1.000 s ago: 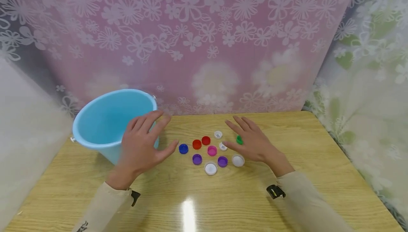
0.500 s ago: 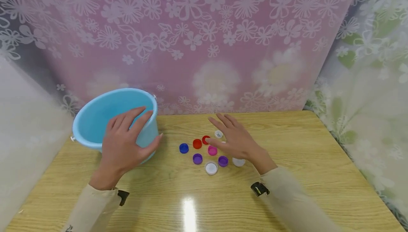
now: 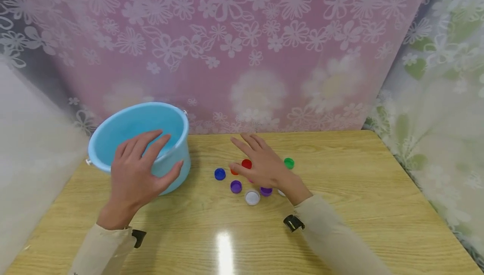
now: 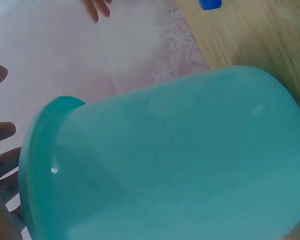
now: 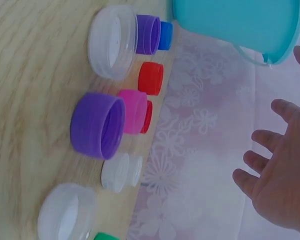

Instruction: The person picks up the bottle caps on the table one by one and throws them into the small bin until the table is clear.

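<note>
My left hand (image 3: 132,174) hovers at the near side of a light blue bucket (image 3: 183,151), fingers spread and loosely bent beside its rim. In the left wrist view the fingertips overlap the rim, and the bucket (image 4: 180,160) fills most of the picture. My right hand (image 3: 264,168) is held over a group of bottle caps with relaxed fingers and nothing in them. Around it lie a blue cap (image 3: 219,174), a purple cap (image 3: 236,187), a clear-rimmed white cap (image 3: 252,197) and a green cap (image 3: 289,163). A pink cap (image 5: 133,111) and small white caps (image 5: 115,172) are mostly hidden beneath it.
The caps and bucket stand on a wooden table (image 3: 340,174). A pink flowered curtain (image 3: 257,65) hangs behind its back edge, and pale leafy fabric (image 3: 438,111) hangs on the right. Light glares off the tabletop near the front.
My left hand has moved left, from the bucket's right side to in front of it. My right hand has moved left across the caps, uncovering the green one.
</note>
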